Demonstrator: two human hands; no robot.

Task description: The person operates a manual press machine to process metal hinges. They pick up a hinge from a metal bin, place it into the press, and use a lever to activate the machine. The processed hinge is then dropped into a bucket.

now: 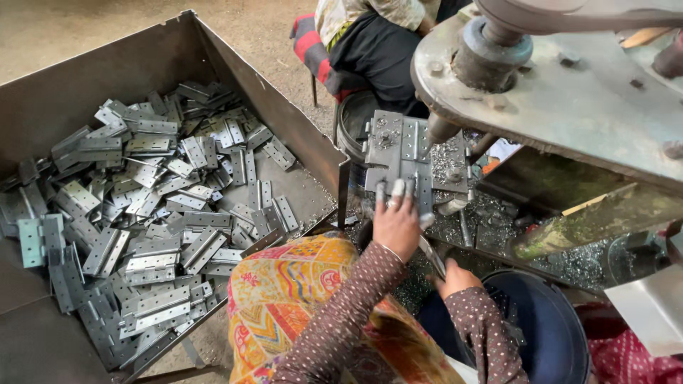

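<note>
My left hand point(397, 222) reaches forward, and its fingertips press on the lower edge of a grey metal fixture plate point(402, 146) with holes, which lies under the drill spindle point(442, 129). Lower and to the right, my right hand point(455, 277) is closed round a thin metal lever point(431, 254) that slants up toward the fixture. Both sleeves are brown with white dots. Whether a hinge plate lies under my left fingers is hidden.
A large steel bin point(284, 121) on the left holds several grey hinge plates point(153, 206). The drill press head point(569, 85) overhangs at the upper right, with metal shavings point(498, 227) on its table. A dark blue bucket point(551, 327) stands below. Another person point(370, 43) sits beyond the bin.
</note>
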